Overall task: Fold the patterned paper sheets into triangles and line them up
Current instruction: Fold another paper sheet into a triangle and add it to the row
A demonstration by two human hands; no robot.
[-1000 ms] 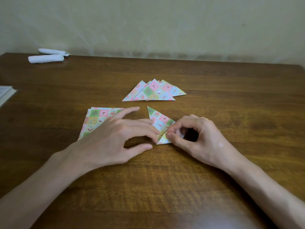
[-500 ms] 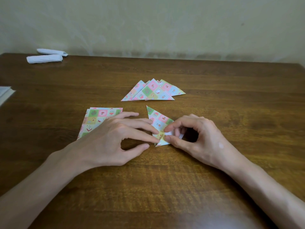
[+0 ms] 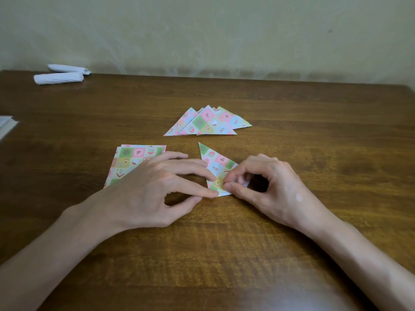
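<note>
- Tabletop [image 3: 314,131] of dark wood spreads from the pale wall to the near edge, and everything lies on it.
- Left hand [image 3: 148,194] reaches in from the lower left on a bare forearm, palm down and held low. Its fingers are long and nearly straight. The tips of the index and middle fingers press on the left edge of the half-folded triangle [image 3: 215,160], while the thumb sits spread apart below them, so the hand grasps nothing.
- Right hand [image 3: 274,189] comes in from the lower right, knuckles arched up. Its thumb and index finger are curled together and pinch the triangle's near corner. The other fingers curl loosely behind them.
- Stack of flat sheets [image 3: 132,160] lies to the left of the triangle, its near part hidden under the left hand.
- Finished triangles [image 3: 206,124] overlap one another in a fanned row just beyond the hands, points away from the person.
- That half-folded triangle lies between the two hands, its long point aimed toward the finished row and apart from it.
- White rolls [image 3: 59,77], two of them, lie side by side at the far left corner by the wall.
</note>
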